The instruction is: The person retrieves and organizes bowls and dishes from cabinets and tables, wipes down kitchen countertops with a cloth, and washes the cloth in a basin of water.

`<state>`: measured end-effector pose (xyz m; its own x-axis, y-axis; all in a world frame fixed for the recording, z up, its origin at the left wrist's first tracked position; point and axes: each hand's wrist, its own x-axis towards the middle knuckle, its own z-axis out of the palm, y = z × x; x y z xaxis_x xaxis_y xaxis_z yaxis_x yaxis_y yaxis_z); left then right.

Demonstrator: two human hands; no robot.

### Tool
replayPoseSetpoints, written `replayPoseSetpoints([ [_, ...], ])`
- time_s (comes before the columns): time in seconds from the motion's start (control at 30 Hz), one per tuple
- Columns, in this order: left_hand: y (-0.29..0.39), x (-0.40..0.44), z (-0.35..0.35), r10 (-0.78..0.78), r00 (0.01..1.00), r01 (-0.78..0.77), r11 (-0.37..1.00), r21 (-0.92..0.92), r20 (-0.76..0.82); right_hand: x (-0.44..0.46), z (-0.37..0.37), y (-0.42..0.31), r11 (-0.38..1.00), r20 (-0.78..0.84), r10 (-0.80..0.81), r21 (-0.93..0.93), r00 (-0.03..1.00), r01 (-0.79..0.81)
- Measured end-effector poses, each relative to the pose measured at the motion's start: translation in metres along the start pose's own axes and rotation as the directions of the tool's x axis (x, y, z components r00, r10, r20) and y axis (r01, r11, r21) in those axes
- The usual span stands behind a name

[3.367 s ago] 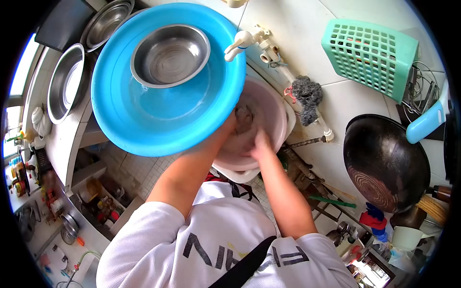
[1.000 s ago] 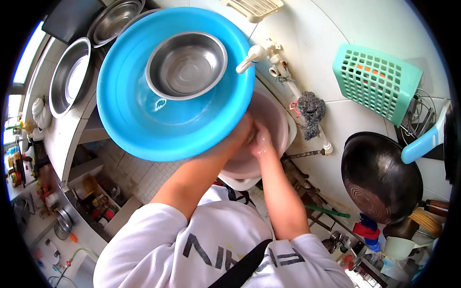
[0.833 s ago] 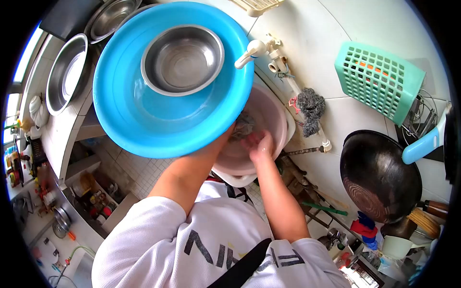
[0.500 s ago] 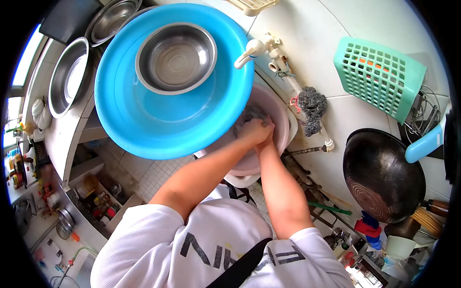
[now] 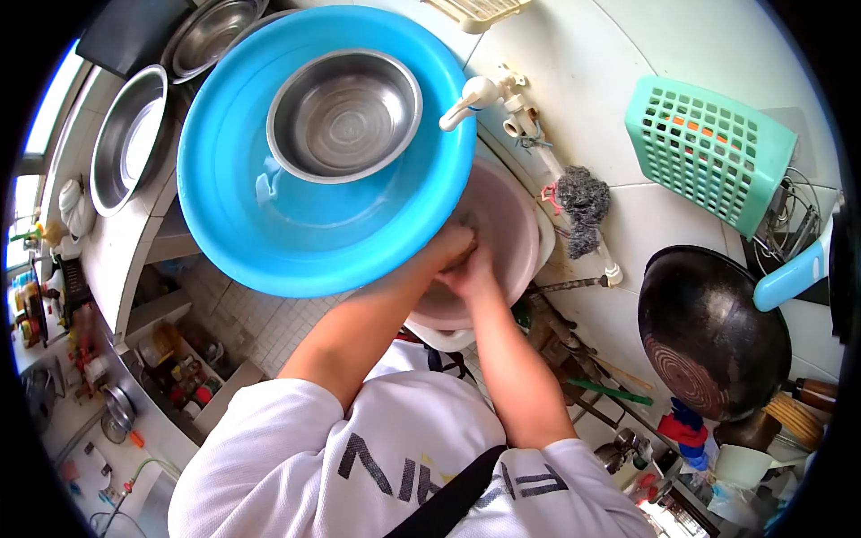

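Note:
Both my hands are together inside a pink basin [image 5: 518,238], partly under the rim of a large blue basin [image 5: 215,206]. My left hand [image 5: 454,244] is curled, its fingers mostly hidden. Against it presses my right hand [image 5: 472,273], with its fingers bent inward. Whatever lies between them is hidden; a small greyish bit shows just beyond the left hand, too unclear to name. A steel bowl [image 5: 345,117] sits in the blue basin, touched by neither hand.
A white tap [image 5: 470,100] juts out over the blue basin's right edge. Along the wall are a grey scouring pad [image 5: 583,208], a green plastic basket [image 5: 704,148] and a black wok [image 5: 708,332]. Another steel basin [image 5: 130,139] leans on the left counter.
My hands have moved left and slightly nearer to me inside the pink basin. The steel bowl has shifted a little rightward in the blue basin, where a bright watery patch now shows.

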<state>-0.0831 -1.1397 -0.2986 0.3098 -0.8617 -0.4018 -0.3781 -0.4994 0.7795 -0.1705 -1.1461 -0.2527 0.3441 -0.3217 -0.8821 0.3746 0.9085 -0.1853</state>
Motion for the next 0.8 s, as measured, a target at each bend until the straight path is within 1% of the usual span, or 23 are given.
replayPoseSetpoints([
  [0.03,0.022,-0.007,-0.01,-0.059,0.989,0.08,0.985,-0.151,0.133,0.024,-0.018,-0.01,0.992,0.096,-0.037,0.125,0.995,0.025],
  [0.07,0.041,-0.013,-0.017,-0.095,0.957,0.176,0.942,-0.287,0.273,0.037,-0.027,-0.013,0.984,0.246,-0.004,0.173,0.969,-0.04],
  [0.1,0.055,-0.018,-0.02,-0.105,0.904,0.286,0.869,-0.404,0.414,0.047,-0.037,-0.016,0.972,0.388,0.019,0.208,0.922,-0.108],
  [0.13,0.062,-0.021,-0.018,-0.123,0.943,0.204,0.948,-0.243,0.311,0.054,-0.047,-0.018,0.956,0.519,0.035,0.231,0.854,-0.179],
  [0.17,0.069,-0.024,-0.018,-0.117,0.972,0.133,0.989,-0.064,0.203,0.06,-0.056,-0.019,0.937,0.64,0.042,0.242,0.767,-0.253],
  [0.2,0.075,-0.028,-0.022,-0.088,0.991,0.076,0.989,0.126,0.096,0.064,-0.062,-0.019,0.914,0.748,0.039,0.242,0.663,-0.326],
  [0.23,0.096,-0.03,-0.051,-0.134,0.978,0.104,0.977,0.186,0.157,0.067,-0.063,-0.021,0.89,0.841,0.029,0.225,0.54,-0.398],
  [0.27,0.094,-0.026,-0.064,-0.129,0.983,0.096,0.968,0.231,0.132,0.039,-0.034,-0.017,0.981,0.522,-0.16,0.18,0.838,0.075],
  [0.3,0.077,-0.017,-0.063,-0.112,0.99,0.087,0.961,0.262,0.084,0.007,-0.001,-0.013,0.918,0.085,-0.313,-0.23,0.946,0.324],
  [0.33,0.049,-0.008,-0.056,-0.054,0.998,0.062,0.966,0.25,-0.038,0.0,-0.006,-0.011,0.932,0.011,-0.311,-0.195,0.95,0.307],
  [0.4,0.0,0.007,-0.037,0.08,0.962,-0.006,0.962,0.273,-0.26,-0.011,-0.013,-0.006,0.953,-0.135,-0.295,-0.112,0.946,0.281],
  [0.43,-0.013,0.009,-0.029,0.134,0.935,-0.032,0.955,0.296,-0.33,-0.016,-0.008,-0.005,0.97,-0.184,-0.235,-0.106,0.954,0.218],
  [0.5,-0.023,0.011,-0.012,0.175,0.911,-0.063,0.954,0.294,-0.374,-0.023,0.002,-0.004,0.992,-0.275,-0.117,-0.079,0.954,0.099],
  [0.53,-0.022,0.012,-0.003,0.168,0.912,-0.065,0.96,0.273,-0.373,-0.019,0.002,-0.007,0.994,-0.15,-0.099,-0.066,0.984,0.09],
  [0.57,-0.016,0.011,0.0,0.068,0.959,-0.028,0.988,0.149,-0.275,-0.011,-0.001,-0.011,0.996,-0.025,-0.075,-0.056,0.997,0.074],
  [0.6,-0.008,0.009,-0.001,-0.019,0.982,0.025,0.999,0.03,-0.188,-0.002,-0.004,-0.016,0.997,0.102,-0.051,-0.048,0.993,0.056],
  [0.63,0.003,0.004,-0.005,-0.092,0.991,0.085,0.994,-0.075,-0.099,0.011,-0.005,-0.023,0.982,0.002,-0.166,-0.086,0.986,0.166],
  [0.67,0.008,-0.004,-0.015,0.036,0.996,-0.035,0.999,0.013,-0.078,0.024,-0.004,-0.031,0.954,-0.093,-0.281,-0.134,0.955,0.268],
  [0.7,0.008,-0.01,-0.025,0.163,0.986,-0.158,0.982,0.1,-0.045,0.032,-0.005,-0.037,0.913,-0.18,-0.394,-0.19,0.901,0.361],
  [0.73,0.009,-0.018,-0.037,0.283,0.959,-0.279,0.943,0.18,0.003,0.022,-0.002,-0.043,0.796,-0.146,-0.508,-0.455,0.849,0.398],
  [0.77,0.01,-0.027,-0.048,0.266,0.964,-0.263,0.934,0.243,0.022,0.008,-0.003,-0.05,0.612,-0.082,-0.603,-0.685,0.793,0.395],
  [0.8,0.013,-0.036,-0.061,0.248,0.968,-0.248,0.92,0.303,0.037,-0.003,-0.003,-0.051,0.373,0.014,-0.673,-0.857,0.74,0.356],
])
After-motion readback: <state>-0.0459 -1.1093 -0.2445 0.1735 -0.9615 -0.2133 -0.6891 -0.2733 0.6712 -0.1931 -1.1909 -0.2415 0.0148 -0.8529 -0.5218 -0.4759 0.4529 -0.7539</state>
